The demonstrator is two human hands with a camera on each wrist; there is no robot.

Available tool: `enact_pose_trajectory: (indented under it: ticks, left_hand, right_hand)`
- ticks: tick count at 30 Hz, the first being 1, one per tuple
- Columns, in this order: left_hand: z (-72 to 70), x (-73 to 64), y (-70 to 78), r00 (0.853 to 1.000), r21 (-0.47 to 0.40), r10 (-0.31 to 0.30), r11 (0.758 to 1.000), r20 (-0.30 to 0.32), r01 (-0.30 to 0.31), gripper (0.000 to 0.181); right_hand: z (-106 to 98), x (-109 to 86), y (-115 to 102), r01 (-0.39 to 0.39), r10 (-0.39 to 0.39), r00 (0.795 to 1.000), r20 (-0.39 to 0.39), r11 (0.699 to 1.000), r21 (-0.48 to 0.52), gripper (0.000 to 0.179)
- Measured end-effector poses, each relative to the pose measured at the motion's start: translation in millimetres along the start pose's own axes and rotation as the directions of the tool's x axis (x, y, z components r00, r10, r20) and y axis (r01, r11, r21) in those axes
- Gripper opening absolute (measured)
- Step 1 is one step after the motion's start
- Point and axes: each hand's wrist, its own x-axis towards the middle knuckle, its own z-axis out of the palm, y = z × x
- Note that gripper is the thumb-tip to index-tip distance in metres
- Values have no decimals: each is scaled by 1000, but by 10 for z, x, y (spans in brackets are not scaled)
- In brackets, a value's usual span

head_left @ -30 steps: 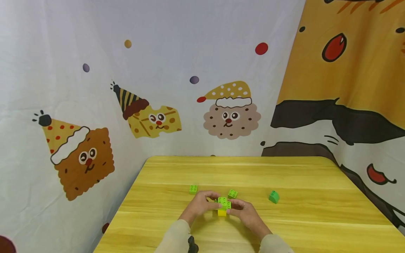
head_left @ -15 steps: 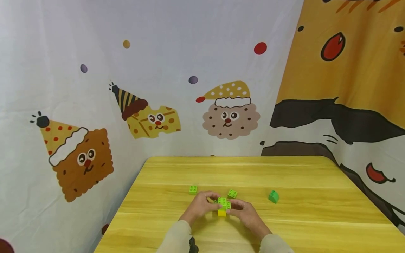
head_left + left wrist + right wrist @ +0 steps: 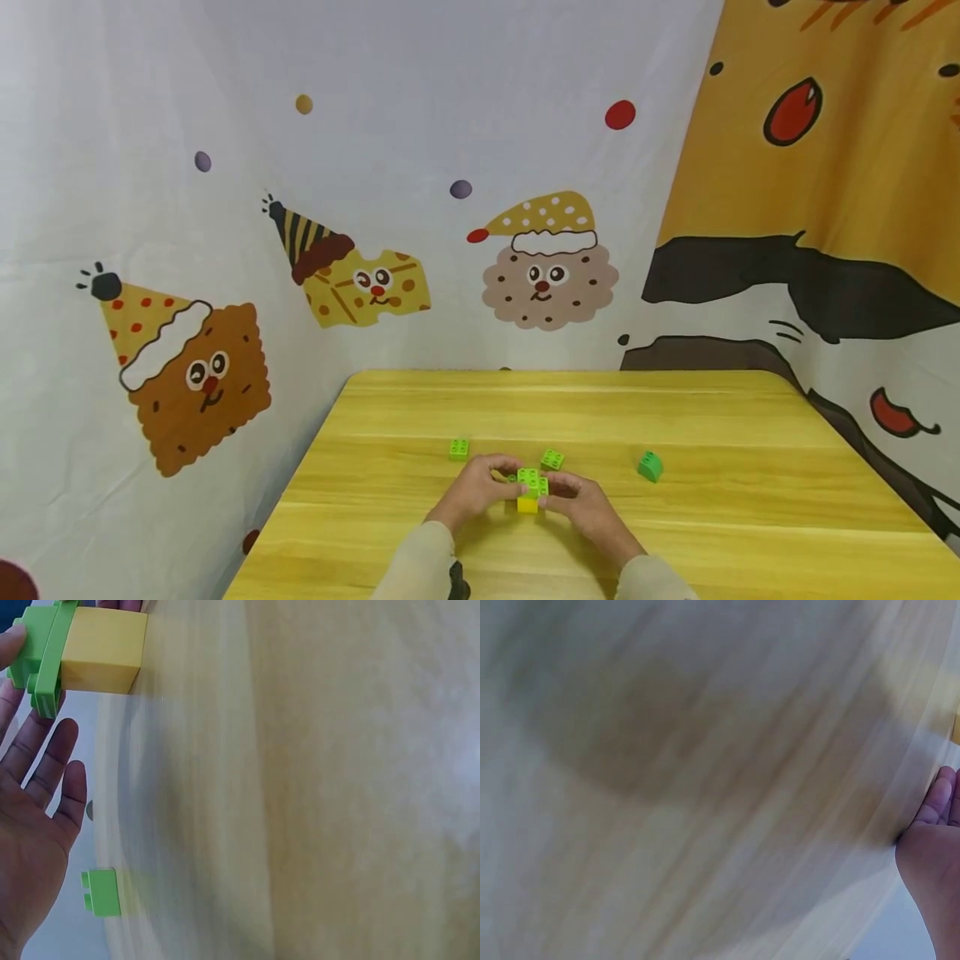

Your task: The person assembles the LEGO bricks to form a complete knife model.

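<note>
Left hand (image 3: pixel 476 490): half curled, thumb and fingertips pinching the brick stack (image 3: pixel 528 490) from its left; the other fingers spread loosely below.
Right hand (image 3: pixel 587 507): half curled, thumb and fingers pinching the stack's right side; the right-wrist view cuts off most of the fingers.
Stack: between both hands near the table's middle, upright; yellow brick (image 3: pixel 103 649) lowest, green crosspiece (image 3: pixel 54 660) across it, lime studded brick (image 3: pixel 528 476) on top. Whether its base touches the table, I cannot tell.
Handling: probably light, stiff hard plastic, not fragile; the smooth sides could slip a little, and the joints look likelier to part than the bricks to break.
Best hold: the yellow brick's flat, opposite sides to carry everything; the crosspiece's ends to steady it.
Loose bricks: lime four-stud brick (image 3: pixel 459 450), angled lime brick (image 3: pixel 552 460), and curved green brick (image 3: pixel 650 467) farther right.
Table (image 3: pixel 675 417): yellowish wood grain.
</note>
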Motion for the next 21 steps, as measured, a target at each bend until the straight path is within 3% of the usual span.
enact_pose_trajectory:
  ticks: [15, 21]
  left_hand:
    - [14, -14, -18, 1000, -45, -28, 999, -10, 28, 30]
    - [-54, -10, 26, 998, -37, -43, 998, -39, 42, 41]
  right_hand:
    - [-5, -16, -10, 10, -10, 1000, -14, 1000, 19, 48]
    - [-12, -1, -6, 13, -13, 1000, -15, 1000, 17, 49]
